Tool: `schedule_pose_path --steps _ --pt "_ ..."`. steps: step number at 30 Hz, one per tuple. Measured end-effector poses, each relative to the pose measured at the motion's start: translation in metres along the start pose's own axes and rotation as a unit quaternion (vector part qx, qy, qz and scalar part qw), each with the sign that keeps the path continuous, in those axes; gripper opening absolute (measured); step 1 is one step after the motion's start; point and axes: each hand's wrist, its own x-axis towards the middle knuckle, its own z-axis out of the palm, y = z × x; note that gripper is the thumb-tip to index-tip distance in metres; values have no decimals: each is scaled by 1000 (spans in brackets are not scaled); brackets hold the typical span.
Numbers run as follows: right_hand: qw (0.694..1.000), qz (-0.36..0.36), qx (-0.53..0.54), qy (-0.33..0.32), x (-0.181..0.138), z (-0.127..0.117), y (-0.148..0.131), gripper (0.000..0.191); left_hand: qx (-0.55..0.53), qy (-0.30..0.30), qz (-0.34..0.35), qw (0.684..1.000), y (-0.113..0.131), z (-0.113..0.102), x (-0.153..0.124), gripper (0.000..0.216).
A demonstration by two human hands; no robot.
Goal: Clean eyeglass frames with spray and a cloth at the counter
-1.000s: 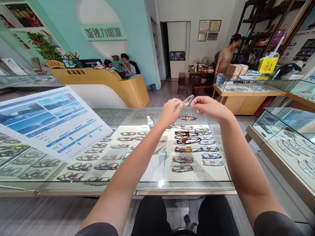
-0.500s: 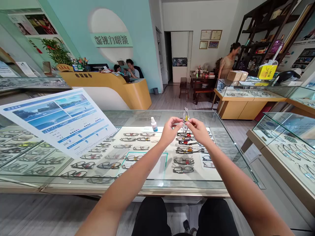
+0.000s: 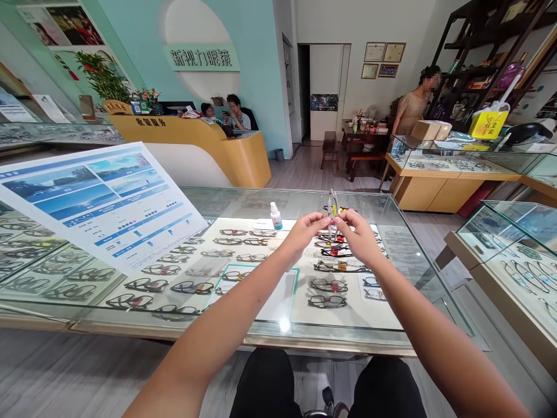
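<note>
My left hand (image 3: 304, 230) and my right hand (image 3: 357, 232) meet above a glass display counter (image 3: 404, 244). Both pinch a pair of clear-framed glasses (image 3: 333, 210) that stands on end between the fingertips, with a small yellow tag on it. Under the glass lie rows of several spectacle frames (image 3: 331, 268). A small white dropper bottle (image 3: 275, 216) stands on the counter top just left of my left hand.
A large printed poster (image 3: 96, 203) leans on the counter at the left. More glass showcases (image 3: 513, 244) stand at the right. Two people sit behind a yellow reception desk (image 3: 204, 145), and another person (image 3: 413, 104) stands by shelves at the back right.
My hands came down and closer together over the counter. The glasses turned from slanted to standing on end. The view shifted slightly left.
</note>
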Motion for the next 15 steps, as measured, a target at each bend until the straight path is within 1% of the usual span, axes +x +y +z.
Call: schedule_pose_path --steps 8,15 --pt "998 -16 -48 -24 -1 -1 5 30 -10 16 -29 999 2 -2 -1 43" --pt "996 -17 -71 -46 -1 -3 0 30 -40 -6 -39 998 1 -5 -1 35"
